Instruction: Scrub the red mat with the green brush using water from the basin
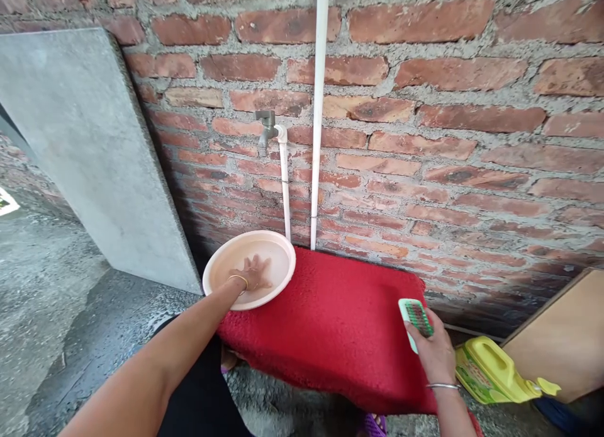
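Observation:
Fingers spread, my left hand (255,273) is down in the cloudy water of a pale pink basin (213,270). The basin rests on the left end of a red cloth (340,323), which is draped over a low surface. My right hand (436,346) grips a scrubbing brush (415,320) with a pale green body, its green and reddish bristles facing up. The brush is above the cloth's right end, and I cannot tell whether it touches it.
A tap (267,131) on a white pipe sticks out from the brick wall behind the basin. At left leans a grey slab (104,153). A yellow jug (493,371) lies tilted on the right, near a tan board (559,342).

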A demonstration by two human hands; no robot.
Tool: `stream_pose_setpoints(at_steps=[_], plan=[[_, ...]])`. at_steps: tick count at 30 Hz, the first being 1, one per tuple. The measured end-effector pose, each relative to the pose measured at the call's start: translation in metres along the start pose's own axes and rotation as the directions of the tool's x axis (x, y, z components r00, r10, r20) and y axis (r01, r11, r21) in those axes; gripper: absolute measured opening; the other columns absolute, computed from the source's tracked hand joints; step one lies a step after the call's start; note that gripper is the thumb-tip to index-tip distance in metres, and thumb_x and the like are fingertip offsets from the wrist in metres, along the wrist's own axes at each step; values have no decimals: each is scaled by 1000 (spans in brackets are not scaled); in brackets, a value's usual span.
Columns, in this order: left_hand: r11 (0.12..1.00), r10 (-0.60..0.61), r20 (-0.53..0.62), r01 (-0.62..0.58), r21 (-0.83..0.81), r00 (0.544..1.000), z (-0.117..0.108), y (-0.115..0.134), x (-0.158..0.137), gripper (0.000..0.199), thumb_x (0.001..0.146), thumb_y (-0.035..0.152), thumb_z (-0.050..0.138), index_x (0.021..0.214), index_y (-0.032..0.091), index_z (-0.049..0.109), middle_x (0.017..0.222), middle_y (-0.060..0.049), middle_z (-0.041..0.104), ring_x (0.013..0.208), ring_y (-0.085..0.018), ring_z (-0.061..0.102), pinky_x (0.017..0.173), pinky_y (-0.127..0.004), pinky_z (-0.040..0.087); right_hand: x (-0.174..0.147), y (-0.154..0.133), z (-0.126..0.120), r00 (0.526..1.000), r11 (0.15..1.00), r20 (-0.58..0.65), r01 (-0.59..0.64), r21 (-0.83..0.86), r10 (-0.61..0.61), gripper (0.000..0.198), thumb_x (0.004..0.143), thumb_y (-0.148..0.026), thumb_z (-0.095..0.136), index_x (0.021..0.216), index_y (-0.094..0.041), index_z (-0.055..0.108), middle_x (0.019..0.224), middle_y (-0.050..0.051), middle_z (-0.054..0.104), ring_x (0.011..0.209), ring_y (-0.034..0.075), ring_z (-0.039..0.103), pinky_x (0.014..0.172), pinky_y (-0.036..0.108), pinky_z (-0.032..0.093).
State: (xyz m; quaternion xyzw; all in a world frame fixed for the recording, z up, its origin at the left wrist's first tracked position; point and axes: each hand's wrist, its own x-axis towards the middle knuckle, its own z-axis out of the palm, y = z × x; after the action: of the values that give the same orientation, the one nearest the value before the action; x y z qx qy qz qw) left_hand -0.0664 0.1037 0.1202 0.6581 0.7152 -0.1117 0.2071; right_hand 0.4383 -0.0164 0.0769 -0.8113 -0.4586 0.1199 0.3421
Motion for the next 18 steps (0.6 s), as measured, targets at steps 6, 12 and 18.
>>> stream_pose_setpoints(at_steps=[6,12,18], plan=[[1000,3,-9,-3,-4,1000,-1,-1,-2,101,76,64,64,159,36,14,168,-12,-2,149,-51,0,103,-80,21,-88,-71,67,859,927,354,368,77,-370,58,88,-45,51,144,-32,48,120,7,64,100,24,65,85,37,53],[1000,5,-9,-5,17,1000,3,0,4,109,67,81,59,158,38,16,168,-15,4,149,-52,0,98,-81,25,-128,-106,90,726,728,390,662,-176,-567,53,88,-29,53,142,-30,54,131,10,62,118,30,55,106,48,41],[1000,-5,2,5,5,1000,5,-2,7,109,66,81,61,158,38,21,168,-16,6,148,-54,0,99,-81,24,-51,-35,32,928,787,135,366,-496,-347,55,95,-47,39,137,-17,58,107,18,66,97,32,61,86,45,48]])
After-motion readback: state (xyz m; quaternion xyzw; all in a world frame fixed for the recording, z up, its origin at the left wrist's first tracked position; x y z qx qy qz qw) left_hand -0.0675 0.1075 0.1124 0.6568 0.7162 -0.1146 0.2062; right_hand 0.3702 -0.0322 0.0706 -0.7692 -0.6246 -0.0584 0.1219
